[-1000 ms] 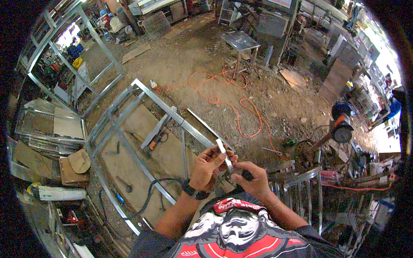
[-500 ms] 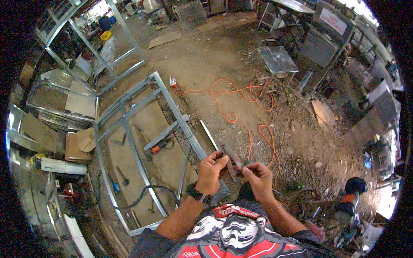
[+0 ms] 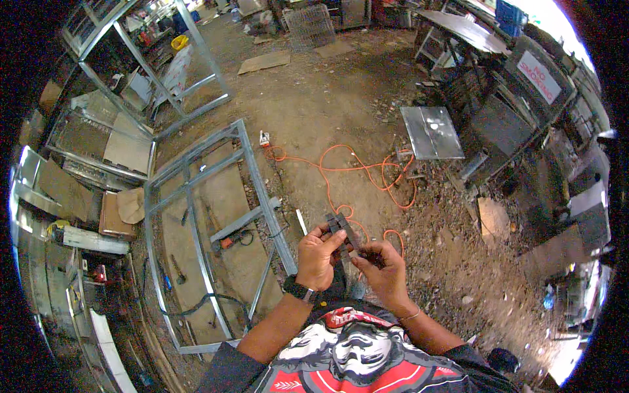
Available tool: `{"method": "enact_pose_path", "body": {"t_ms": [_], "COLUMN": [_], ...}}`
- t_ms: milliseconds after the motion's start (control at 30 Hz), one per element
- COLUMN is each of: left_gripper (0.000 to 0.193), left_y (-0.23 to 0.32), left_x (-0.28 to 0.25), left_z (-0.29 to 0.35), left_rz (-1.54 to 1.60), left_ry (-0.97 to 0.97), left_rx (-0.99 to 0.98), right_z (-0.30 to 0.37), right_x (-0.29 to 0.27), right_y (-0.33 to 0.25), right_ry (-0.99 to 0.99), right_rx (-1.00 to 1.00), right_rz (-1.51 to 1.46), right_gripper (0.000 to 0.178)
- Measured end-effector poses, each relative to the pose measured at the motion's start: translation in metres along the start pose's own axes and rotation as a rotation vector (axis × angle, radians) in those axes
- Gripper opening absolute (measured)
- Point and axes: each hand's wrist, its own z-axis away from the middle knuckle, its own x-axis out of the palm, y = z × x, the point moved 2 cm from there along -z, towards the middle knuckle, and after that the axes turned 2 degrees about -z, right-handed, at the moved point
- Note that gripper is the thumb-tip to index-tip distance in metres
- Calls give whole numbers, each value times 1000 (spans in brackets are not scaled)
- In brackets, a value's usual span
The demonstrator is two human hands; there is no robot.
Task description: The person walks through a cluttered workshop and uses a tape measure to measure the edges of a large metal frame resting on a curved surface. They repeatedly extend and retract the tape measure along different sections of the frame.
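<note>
In front of my chest, my left hand pinches a dark metal piece between thumb and fingers. It looks like short, narrow flat bars lying against each other; its exact kind is unclear. My right hand has its fingertips closed on the lower right end of the same piece. Both hands are close together above the dirt floor. A white strip lies on the ground just beyond my left hand.
At left lies a welded metal frame over cardboard, with an orange-bodied power tool and a hammer within it. An orange extension cord loops across the dirt. Farther right are a metal sheet and a table.
The metal piece has turned steeper in my hands, and my right hand has shifted slightly left. My view has tilted, so the right-hand ground items sit lower.
</note>
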Motion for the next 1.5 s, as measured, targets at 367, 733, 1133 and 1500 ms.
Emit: {"method": "enact_pose_path", "body": {"t_ms": [367,733,1133,1500], "left_gripper": [20,20,29,31], "left_y": [38,141,208,273], "left_x": [30,59,86,144], "left_z": [-164,-412,-630,-866], "left_rz": [-54,-129,-161,-103], "left_ry": [22,-102,-79,-85], "left_rx": [-5,-58,-73,-85], "right_z": [-183,-438,-663,-923], "right_x": [2,53,95,98], "right_y": [30,29,60,82], "right_ry": [-161,-108,-56,-125], "right_rx": [468,490,422,270], "right_rz": [-442,-466,-390,-213], "right_gripper": [19,19,14,15]}}
